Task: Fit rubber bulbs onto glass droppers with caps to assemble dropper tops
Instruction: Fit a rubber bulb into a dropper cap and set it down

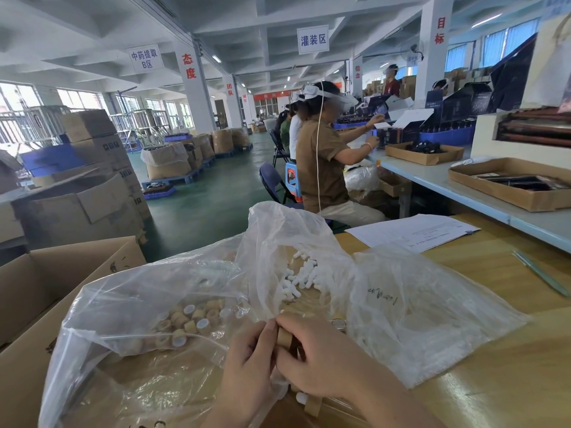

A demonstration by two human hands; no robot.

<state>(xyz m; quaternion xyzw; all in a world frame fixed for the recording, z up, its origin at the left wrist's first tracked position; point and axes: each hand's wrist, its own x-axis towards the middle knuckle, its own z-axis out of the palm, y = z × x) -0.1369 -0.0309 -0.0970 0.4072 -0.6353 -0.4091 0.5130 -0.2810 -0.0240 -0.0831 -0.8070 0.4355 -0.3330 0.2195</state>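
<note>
My left hand [247, 362] and my right hand [312, 356] meet at the bottom centre, both gripping one tan wood-look cap [285, 337] between their fingers. Whatever is under the cap is hidden by my fingers. Just below my right wrist lies an assembled dropper top [307, 402] with a white bulb and tan cap. A clear plastic bag [173, 304] to the left holds several tan caps [188, 321]. A second clear bag [401, 304] opens behind my hands with several white rubber bulbs [301, 274] inside.
A cardboard box [46, 291] stands at the left under the cap bag. Papers [414, 231] and a green pen [540, 273] lie on the yellow table [509, 366] at the right. Seated workers [324, 162] and stacked cartons fill the hall beyond.
</note>
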